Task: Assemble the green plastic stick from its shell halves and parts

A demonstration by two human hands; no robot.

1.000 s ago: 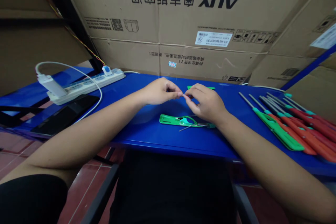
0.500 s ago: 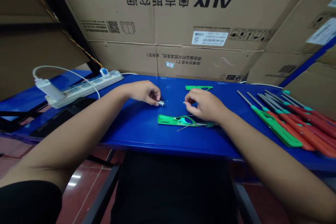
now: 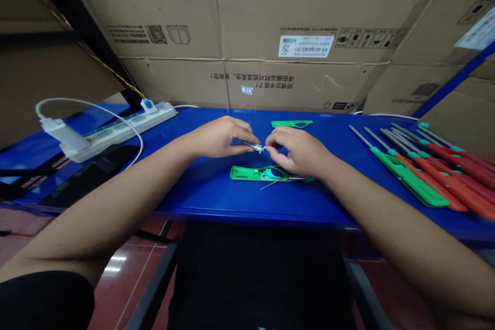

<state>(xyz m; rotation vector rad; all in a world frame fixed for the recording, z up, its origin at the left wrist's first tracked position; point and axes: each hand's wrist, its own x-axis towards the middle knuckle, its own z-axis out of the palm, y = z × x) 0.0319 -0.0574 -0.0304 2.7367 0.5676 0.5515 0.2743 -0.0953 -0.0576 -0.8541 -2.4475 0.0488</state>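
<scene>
Between the fingertips of my left hand (image 3: 228, 138) is a small clear cylinder with a metallic end (image 3: 255, 147), probably a lighter's fuel tank, though it is too small to be sure. My right hand (image 3: 292, 148) pinches a tiny white piece (image 3: 265, 149) right at the end of that cylinder; whether the two touch I cannot tell. Just in front of both hands lies an opened green lighter half-shell (image 3: 243, 173) with a trigger, wire and metal rod in it. Behind my right hand rests the other green shell half (image 3: 290, 124).
Several long-nosed lighters (image 3: 441, 170), red, orange and green, lie in a row at the right. A white power strip (image 3: 116, 131) with a plugged charger stands at the left, beside a black phone-like slab (image 3: 88, 175). A large cardboard sheet (image 3: 247, 36) walls off the back of the blue table (image 3: 216, 201).
My left hand has moved right with the small cylinder, bringing it up to the white piece in my right hand. The view has shifted slightly.
</scene>
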